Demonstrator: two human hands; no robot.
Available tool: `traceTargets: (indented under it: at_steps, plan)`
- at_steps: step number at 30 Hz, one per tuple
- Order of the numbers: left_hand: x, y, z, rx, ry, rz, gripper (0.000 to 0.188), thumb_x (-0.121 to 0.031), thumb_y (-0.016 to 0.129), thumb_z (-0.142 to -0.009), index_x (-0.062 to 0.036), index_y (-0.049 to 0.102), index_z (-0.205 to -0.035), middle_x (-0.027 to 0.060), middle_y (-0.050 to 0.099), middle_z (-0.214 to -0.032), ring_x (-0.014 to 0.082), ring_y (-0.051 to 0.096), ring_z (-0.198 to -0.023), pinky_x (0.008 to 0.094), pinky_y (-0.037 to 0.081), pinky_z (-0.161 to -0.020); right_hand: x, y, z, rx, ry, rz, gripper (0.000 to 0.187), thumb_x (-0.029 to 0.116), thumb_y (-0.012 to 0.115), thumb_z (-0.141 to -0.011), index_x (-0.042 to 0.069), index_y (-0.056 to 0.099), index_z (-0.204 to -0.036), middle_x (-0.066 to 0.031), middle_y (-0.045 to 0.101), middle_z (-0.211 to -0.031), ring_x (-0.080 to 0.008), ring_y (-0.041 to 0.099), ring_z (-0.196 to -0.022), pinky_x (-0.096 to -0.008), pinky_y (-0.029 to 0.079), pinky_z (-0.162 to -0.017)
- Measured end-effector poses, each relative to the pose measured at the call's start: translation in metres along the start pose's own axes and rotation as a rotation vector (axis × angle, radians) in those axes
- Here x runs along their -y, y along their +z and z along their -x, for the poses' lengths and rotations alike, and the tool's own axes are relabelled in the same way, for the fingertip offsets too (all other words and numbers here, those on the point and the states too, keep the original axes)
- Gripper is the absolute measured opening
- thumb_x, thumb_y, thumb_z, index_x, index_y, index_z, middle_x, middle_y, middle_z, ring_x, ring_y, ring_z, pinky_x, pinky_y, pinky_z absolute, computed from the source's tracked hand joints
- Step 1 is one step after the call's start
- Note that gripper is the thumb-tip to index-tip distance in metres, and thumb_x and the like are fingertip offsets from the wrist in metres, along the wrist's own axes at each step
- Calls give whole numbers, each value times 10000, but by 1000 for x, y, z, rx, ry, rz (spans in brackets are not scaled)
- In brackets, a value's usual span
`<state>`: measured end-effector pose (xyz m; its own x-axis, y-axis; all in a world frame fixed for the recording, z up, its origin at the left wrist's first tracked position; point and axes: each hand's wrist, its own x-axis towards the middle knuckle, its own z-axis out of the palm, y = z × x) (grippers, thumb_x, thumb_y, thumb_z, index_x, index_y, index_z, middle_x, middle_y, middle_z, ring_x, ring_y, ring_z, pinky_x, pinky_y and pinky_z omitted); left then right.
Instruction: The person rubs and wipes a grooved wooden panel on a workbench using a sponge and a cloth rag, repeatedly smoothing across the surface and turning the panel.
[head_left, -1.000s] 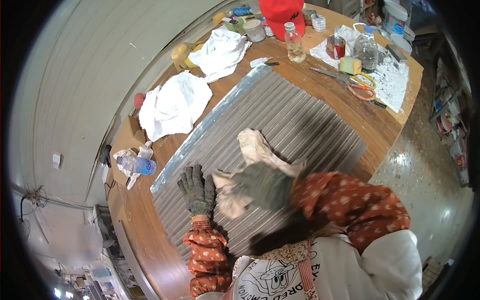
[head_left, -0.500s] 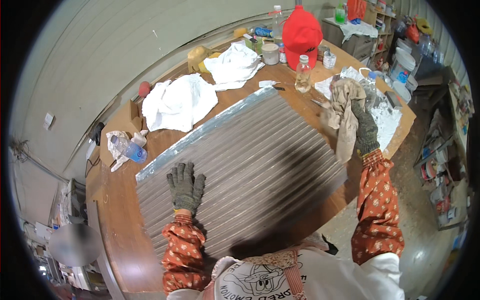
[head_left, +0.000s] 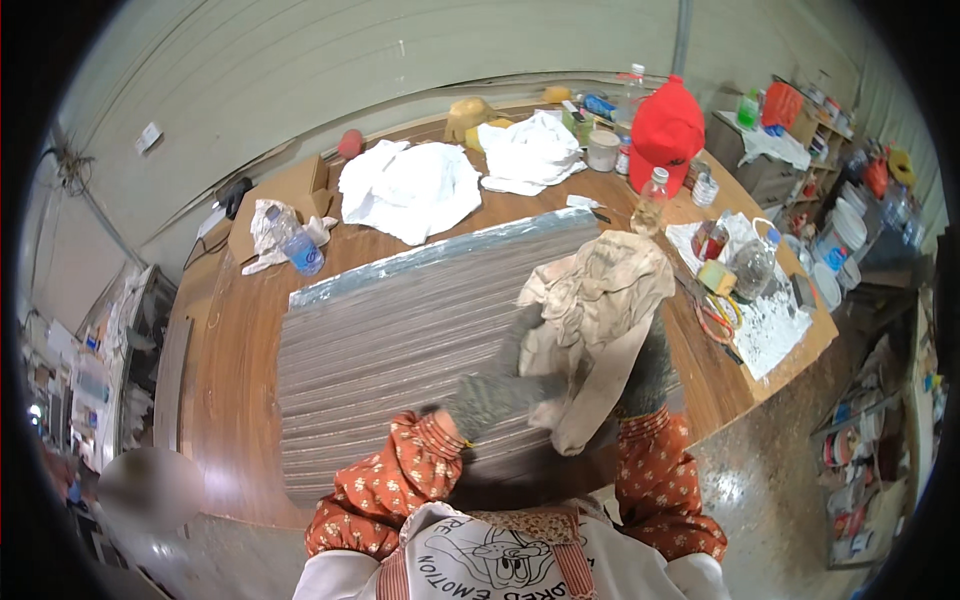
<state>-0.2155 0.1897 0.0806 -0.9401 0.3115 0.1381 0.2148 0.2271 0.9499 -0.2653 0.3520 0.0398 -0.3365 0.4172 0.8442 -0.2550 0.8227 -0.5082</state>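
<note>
A crumpled beige cloth point(head_left: 600, 285) is bunched above the right part of a grey-brown ribbed panel point(head_left: 400, 350), with a long end hanging down. My right hand point(head_left: 650, 375), in a dark grey knit glove, grips it from the right; the fingers are mostly hidden behind the folds. At the cloth's left side is my left hand point(head_left: 495, 400), gloved alike and slightly blurred. Its thumb lies across the front and its fingers go up behind the edge, so it appears closed on the cloth. The panel has a silvery strip point(head_left: 430, 255) along its far edge.
White cloths point(head_left: 410, 190) and a red cap point(head_left: 668, 130) are at the table's far side. At the left are a cardboard box point(head_left: 290, 205) and a labelled bottle point(head_left: 297, 245). Bottles, a yellow sponge point(head_left: 716, 277) and pliers-like handles point(head_left: 715, 322) lie on white sheeting at the right.
My right hand has brought the cloth from the table's right side leftward over the panel. My left hand has left the panel's surface and moved right to the cloth. The view has shifted.
</note>
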Motion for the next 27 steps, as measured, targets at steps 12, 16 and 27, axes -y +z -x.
traceTargets:
  at_steps: [12,16,27]
  plan:
    - [0,-25,14,309,-114,1567,585,-422,621,-970,3,514,-1357,175,573,-1342,280,607,-1196,448,520,-1009,45,-73,-59,752,-687,-209,426,82,607,-867,72,607,-1293,-158,579,-1311,-308,549,-1227,-445,473,-1036]
    - [18,-17,33,-151,177,713,461,-195,597,-994,16,473,-1385,167,590,-1331,273,616,-1181,412,536,-993,42,-78,-52,948,-699,-414,561,53,648,-783,87,560,-1336,-149,563,-1299,-344,548,-1211,-471,488,-1020]
    - [23,-15,42,-255,280,-376,659,-119,735,-827,-5,466,-1418,217,560,-1346,390,544,-1264,440,456,-1051,24,-56,-8,1096,867,-1155,713,19,762,-847,-10,389,-1453,-115,520,-1385,-186,575,-1159,-345,536,-920]
